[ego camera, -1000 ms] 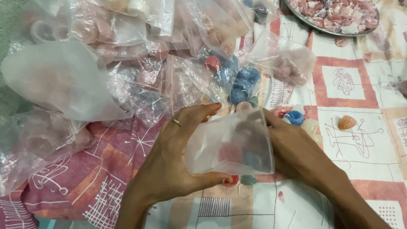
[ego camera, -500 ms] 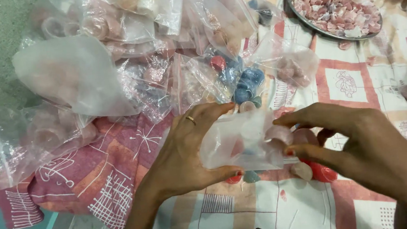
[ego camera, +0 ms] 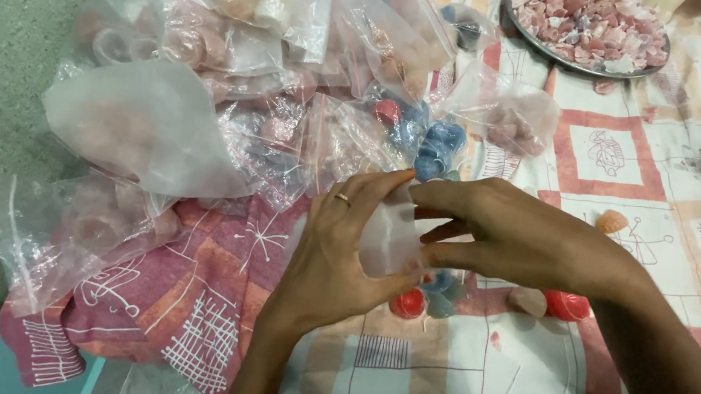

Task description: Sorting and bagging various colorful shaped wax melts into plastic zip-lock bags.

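Head view, looking down at a patterned red, pink and cream cloth (ego camera: pixel 206 296) spread on the floor: along its left edge lies a heap of clear plastic bags (ego camera: pixel 148 139) stuffed with pale pink pieces. Just right of the heap, the left hand (ego camera: pixel 335 258), a ring on one finger, closes its fingers (ego camera: pixel 367 188) around a small translucent white plastic bag (ego camera: pixel 389 236), thumb underneath and fingertips over the top edge. The bag sits between both hands, held above the middle of the cloth near its front edge. The right hand (ego camera: pixel 513 237) meets it from the other side, its fingers (ego camera: pixel 448 230) pinched on the bag's right edge. Below the hands, small red and blue moulded pieces (ego camera: pixel 424 297) rest on the cloth, and more blue ones (ego camera: pixel 440 150) show in a bag just beyond the fingertips. Towards the far right corner stands a round metal tray (ego camera: pixel 523 30) piled with pink and white chips. The held bag looks thin, light and limp, likely slippery and easily crumpled; the edges or mouth seem the surest place to grip it.
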